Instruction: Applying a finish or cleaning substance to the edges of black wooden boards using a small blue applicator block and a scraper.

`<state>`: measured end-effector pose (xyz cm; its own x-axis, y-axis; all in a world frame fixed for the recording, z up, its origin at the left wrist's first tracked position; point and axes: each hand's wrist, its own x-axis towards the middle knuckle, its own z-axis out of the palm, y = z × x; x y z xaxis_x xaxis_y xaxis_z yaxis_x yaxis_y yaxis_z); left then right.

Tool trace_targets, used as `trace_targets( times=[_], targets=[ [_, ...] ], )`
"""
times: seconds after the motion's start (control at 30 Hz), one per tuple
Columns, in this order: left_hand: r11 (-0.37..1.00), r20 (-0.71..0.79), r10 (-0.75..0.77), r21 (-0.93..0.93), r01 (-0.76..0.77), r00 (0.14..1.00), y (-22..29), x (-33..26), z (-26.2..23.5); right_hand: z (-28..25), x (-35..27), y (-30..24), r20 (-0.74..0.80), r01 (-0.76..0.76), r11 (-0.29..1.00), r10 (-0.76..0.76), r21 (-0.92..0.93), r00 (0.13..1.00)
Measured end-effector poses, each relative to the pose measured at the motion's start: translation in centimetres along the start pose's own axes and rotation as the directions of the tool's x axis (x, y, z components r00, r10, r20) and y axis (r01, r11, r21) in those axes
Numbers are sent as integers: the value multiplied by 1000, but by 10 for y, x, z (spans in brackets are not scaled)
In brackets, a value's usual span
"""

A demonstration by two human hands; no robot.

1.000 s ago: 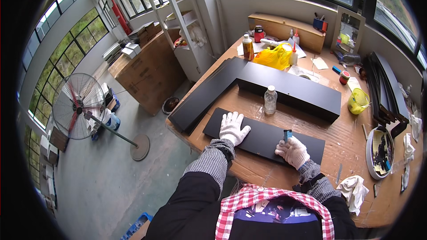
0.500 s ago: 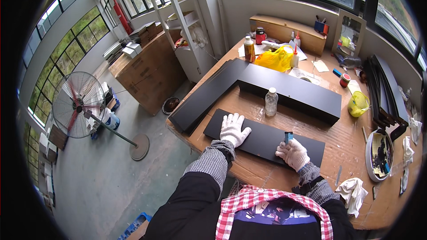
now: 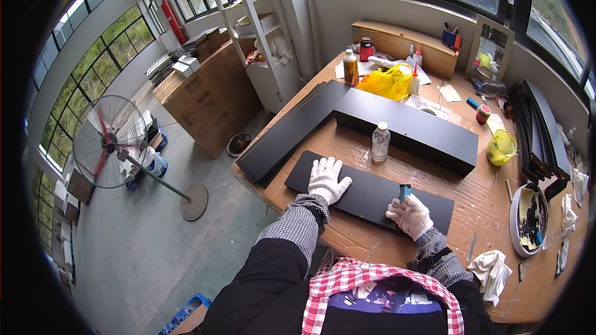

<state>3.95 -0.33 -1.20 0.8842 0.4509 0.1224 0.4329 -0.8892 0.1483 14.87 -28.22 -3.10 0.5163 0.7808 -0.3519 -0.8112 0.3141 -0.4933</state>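
Note:
A flat black panel (image 3: pixel 366 189) lies on the cardboard-covered table in front of me. My left hand (image 3: pixel 328 181), in a white knit glove, rests flat on its left part with the fingers spread. Over the panel's right part, my right hand (image 3: pixel 410 216), gloved the same way, is closed around a small blue block with a black end (image 3: pixel 405 193). The block sticks up from the fingers; its exact kind is unclear. Just beyond the panel stands a clear, white-capped bottle (image 3: pixel 380 142).
Behind the bottle are a long black box-shaped piece (image 3: pixel 410 123) and stacked black panels (image 3: pixel 288 130). A round white tray (image 3: pixel 515 229) with black smears, a yellow basket (image 3: pixel 500 147) and a white cloth (image 3: pixel 492 276) sit at right. A standing fan (image 3: pixel 110 147) is left.
The view has shifted very slightly. Both hands, the panel and the blue block keep practically the same places.

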Motion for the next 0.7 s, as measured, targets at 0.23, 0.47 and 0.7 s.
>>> trace_targets(
  times=[0.23, 0.47, 0.7],
  targets=[
    [1000, 0, 4, 7, -4, 1000, 0, 1, 1, 1, -2, -1, 21, 20, 999, -19, -28, 1000],
    [1000, -25, 6, 12, -6, 1000, -2, 0, 7, 2, -2, 0, 38, 33, 999, -31, -39, 999],
    [1000, -24, 9, 11, -9, 1000, -2, 0, 7, 1, -2, 0, 40, 33, 999, -31, -43, 999]
  ],
)
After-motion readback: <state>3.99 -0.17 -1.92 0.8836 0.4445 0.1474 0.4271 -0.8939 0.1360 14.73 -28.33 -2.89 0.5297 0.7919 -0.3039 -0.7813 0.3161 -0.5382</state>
